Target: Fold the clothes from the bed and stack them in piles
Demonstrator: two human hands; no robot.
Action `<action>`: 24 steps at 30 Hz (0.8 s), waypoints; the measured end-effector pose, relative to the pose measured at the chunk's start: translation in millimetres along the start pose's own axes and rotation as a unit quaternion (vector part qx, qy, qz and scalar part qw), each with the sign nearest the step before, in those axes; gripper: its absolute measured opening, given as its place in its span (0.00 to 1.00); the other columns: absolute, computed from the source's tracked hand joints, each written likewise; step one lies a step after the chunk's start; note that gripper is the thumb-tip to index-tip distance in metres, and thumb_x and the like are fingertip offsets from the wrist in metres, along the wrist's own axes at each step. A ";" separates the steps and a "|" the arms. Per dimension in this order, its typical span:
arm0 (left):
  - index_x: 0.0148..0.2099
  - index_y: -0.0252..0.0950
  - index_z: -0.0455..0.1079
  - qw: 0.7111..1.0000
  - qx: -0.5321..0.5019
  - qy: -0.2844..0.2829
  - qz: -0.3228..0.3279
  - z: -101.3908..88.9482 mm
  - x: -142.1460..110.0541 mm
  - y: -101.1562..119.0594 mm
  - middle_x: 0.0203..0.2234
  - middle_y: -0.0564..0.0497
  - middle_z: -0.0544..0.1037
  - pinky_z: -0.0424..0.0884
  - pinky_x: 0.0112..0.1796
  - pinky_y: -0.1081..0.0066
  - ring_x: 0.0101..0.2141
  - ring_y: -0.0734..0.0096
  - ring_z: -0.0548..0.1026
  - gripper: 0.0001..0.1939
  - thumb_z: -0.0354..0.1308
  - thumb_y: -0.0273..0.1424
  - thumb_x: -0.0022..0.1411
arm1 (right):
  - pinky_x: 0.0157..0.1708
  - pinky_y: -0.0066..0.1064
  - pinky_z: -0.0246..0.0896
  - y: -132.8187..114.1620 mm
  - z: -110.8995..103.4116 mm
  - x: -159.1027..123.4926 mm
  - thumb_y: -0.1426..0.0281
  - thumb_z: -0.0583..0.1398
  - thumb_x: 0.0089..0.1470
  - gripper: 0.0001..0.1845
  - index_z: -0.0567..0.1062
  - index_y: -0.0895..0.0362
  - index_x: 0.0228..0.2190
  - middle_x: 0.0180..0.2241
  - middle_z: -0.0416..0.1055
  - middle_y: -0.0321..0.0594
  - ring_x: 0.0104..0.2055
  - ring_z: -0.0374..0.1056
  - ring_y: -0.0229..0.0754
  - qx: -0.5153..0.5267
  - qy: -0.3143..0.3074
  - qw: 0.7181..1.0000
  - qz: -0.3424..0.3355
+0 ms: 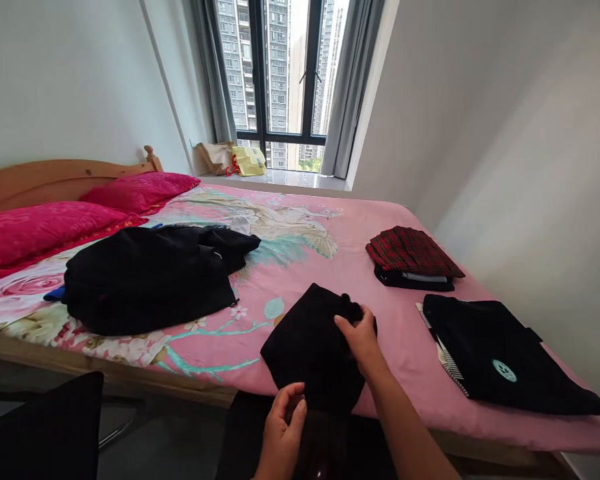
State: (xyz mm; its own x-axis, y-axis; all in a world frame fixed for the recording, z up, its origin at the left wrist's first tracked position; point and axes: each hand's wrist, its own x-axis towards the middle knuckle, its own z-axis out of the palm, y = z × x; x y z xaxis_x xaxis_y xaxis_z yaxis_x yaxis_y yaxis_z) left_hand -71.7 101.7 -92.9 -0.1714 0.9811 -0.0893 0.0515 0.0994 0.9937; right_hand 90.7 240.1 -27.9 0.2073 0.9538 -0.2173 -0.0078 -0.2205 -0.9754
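Note:
A folded black garment lies on the near edge of the pink floral bed. My right hand rests on its far right part, fingers curled and pinching the cloth. My left hand grips the garment's near edge, thumb and fingers closed on the fabric. Both forearms come up from the bottom of the view.
A heap of black clothes lies at the left, by two pink pillows. A folded red plaid piece on dark clothes and a black garment with a round logo lie at the right. Bags stand on the windowsill. A wall runs close along the right.

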 end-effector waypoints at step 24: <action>0.59 0.37 0.64 0.789 0.521 -0.184 0.267 37.2 169.4 46.3 0.64 0.45 0.55 0.47 0.59 0.42 0.63 0.52 0.50 0.22 0.49 0.34 0.63 | 0.28 0.39 0.69 66.4 -27.0 -54.6 0.57 0.67 0.40 0.42 0.58 0.56 0.53 0.41 0.73 0.48 0.33 0.74 0.49 0.184 -0.030 0.966 0.180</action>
State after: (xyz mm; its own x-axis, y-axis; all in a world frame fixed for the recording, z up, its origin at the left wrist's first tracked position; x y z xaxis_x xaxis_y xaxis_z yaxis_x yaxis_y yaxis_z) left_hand -61.8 278.7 -64.5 0.4356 0.8921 0.1201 0.8346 -0.4503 0.3174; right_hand 105.3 167.9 -79.7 0.0700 0.8411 -0.5363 -0.4193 -0.4630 -0.7809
